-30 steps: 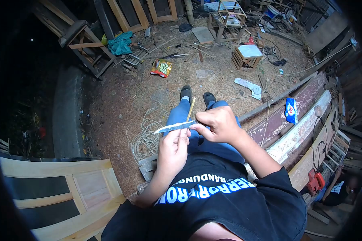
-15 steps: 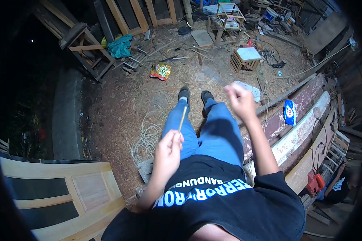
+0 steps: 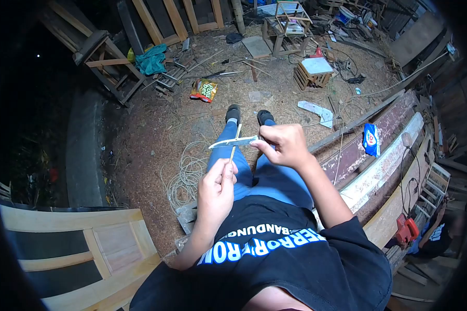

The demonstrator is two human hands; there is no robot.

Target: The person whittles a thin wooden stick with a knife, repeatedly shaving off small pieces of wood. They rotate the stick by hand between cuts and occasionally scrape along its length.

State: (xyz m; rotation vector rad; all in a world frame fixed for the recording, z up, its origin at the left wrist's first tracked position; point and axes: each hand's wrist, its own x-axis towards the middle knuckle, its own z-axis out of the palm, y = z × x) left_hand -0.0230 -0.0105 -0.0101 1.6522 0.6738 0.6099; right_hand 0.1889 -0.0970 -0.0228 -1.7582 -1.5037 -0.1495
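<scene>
My left hand [image 3: 216, 187] is closed around the lower end of a thin wooden stick [image 3: 233, 153], which points up and away over my legs. In my right hand [image 3: 286, 146] is a knife [image 3: 246, 140], gripped by its handle. Its narrow blade extends leftward and crosses the stick a little above my left fingers. Blade and stick appear to touch. Most of the knife's handle is hidden in my fist.
Coiled cord [image 3: 189, 173] lies left of my legs. A snack bag [image 3: 204, 90] and a slatted wooden crate [image 3: 312, 72] are on the littered ground. Planks [image 3: 381, 182] line the right, with a blue packet [image 3: 371, 139] on them. Another person [image 3: 441, 236] is at far right.
My right hand has come left and down from its blurred, raised position, bringing the knife blade across the stick. My left hand still holds the stick in nearly the same place.
</scene>
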